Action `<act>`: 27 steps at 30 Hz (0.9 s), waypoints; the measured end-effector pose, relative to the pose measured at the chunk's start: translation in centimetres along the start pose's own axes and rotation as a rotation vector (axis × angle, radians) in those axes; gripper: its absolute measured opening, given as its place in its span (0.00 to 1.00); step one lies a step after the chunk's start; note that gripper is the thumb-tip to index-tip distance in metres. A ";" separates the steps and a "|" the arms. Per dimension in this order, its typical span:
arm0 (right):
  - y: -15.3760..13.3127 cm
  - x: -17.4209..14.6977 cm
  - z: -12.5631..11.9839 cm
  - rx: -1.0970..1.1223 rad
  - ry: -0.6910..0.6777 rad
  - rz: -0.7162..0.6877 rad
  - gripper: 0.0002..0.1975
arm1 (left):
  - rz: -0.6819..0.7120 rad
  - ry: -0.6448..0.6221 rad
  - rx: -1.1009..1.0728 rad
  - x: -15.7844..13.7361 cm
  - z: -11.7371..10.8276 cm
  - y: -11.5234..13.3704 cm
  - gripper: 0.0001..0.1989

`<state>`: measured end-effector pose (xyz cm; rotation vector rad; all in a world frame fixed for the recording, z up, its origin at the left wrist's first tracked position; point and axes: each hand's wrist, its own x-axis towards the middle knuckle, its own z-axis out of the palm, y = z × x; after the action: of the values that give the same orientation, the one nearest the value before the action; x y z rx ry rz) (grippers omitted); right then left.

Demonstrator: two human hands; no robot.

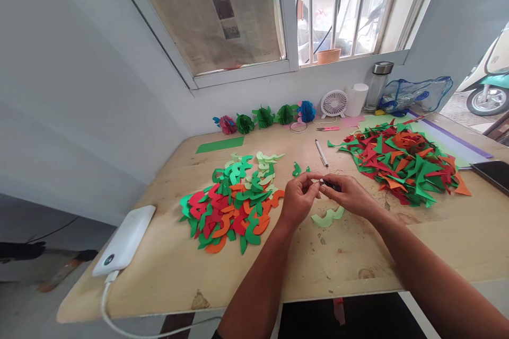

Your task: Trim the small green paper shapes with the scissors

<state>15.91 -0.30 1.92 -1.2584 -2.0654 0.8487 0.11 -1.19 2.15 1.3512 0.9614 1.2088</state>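
At the center of the frame, two bare hands meet fingertip to fingertip above a wooden table (350, 265). Right hand (345, 193): thumb and fingers pinching one small dark object (333, 186). Left hand (301, 197): thumb and forefinger drawn together against the right fingertips; cannot tell whether anything sits between them. The object looks black and short, mostly covered by fingers; its kind unclear.

Just below the hands, one pale green paper piece (326, 219), wavy-edged, lying flat. Two paper heaps: curved cutouts (234, 206) left of center, red, orange and greens, too many overlapping to count; jagged scraps (405, 161) at right, likewise uncountable. Five folded-paper ornaments (264, 116) along the wall, upper center: three green, one mostly blue, one pink-and-blue. One pen (322, 153), above the hands.
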 end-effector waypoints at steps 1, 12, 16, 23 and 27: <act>0.0 0.0 0.0 0.001 0.001 0.003 0.17 | 0.001 0.001 0.001 0.0 0.0 0.0 0.09; -0.9 -0.4 -0.1 -0.084 0.053 0.023 0.14 | 0.011 -0.011 0.019 0.0 -0.1 -0.4 0.11; -1.2 -0.6 -0.1 -0.112 0.065 0.046 0.14 | 0.004 -0.020 0.044 -0.2 -0.2 -0.2 0.10; -1.5 -1.0 -0.1 -0.200 0.077 0.060 0.15 | -0.013 -0.011 0.063 -0.3 -0.1 0.1 0.09; -1.0 -0.8 0.0 -0.217 0.086 0.056 0.14 | -0.024 -0.005 0.054 -0.1 0.0 -0.1 0.09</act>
<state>15.68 -1.41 2.54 -1.4474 -2.1043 0.5953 0.06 -1.29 2.01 1.3812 1.0105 1.1686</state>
